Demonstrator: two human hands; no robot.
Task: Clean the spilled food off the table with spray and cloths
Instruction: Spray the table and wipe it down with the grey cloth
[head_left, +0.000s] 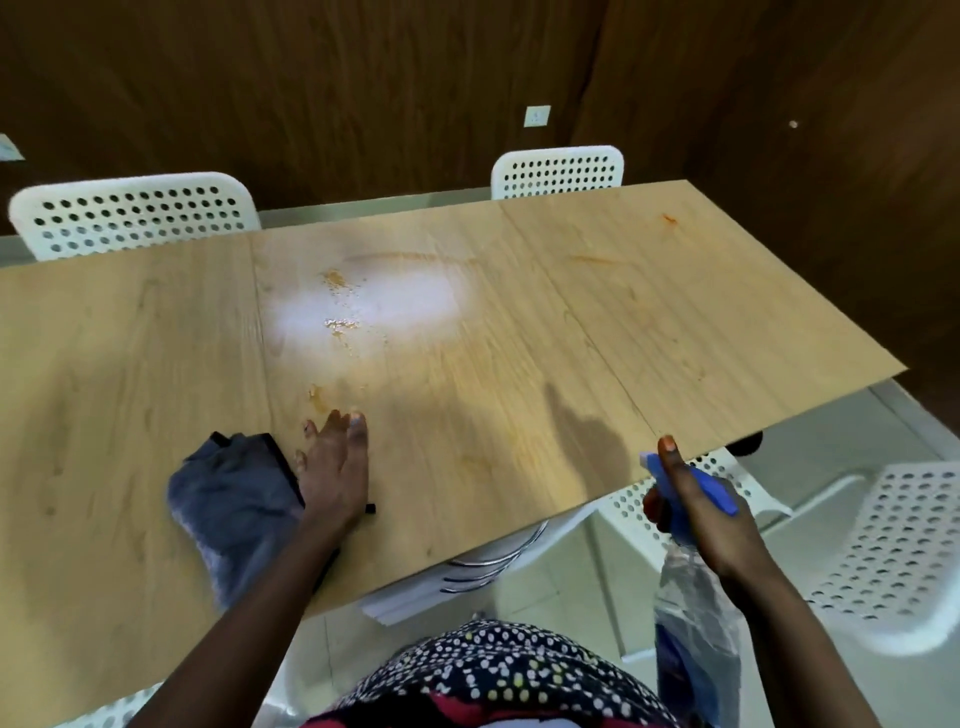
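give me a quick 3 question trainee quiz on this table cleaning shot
1. True or false: the right hand holds the spray bottle.
2. What lies beside the left hand? A) sponge B) grey cloth C) plate
3. Fill in: orange spill sits near the table's ____, with more smears toward its far right.

Key: 1 true; 2 B, the grey cloth; 3 middle.

A light wooden table (519, 364) carries orange food spills (340, 325) and a crumpled grey cloth (234, 499).
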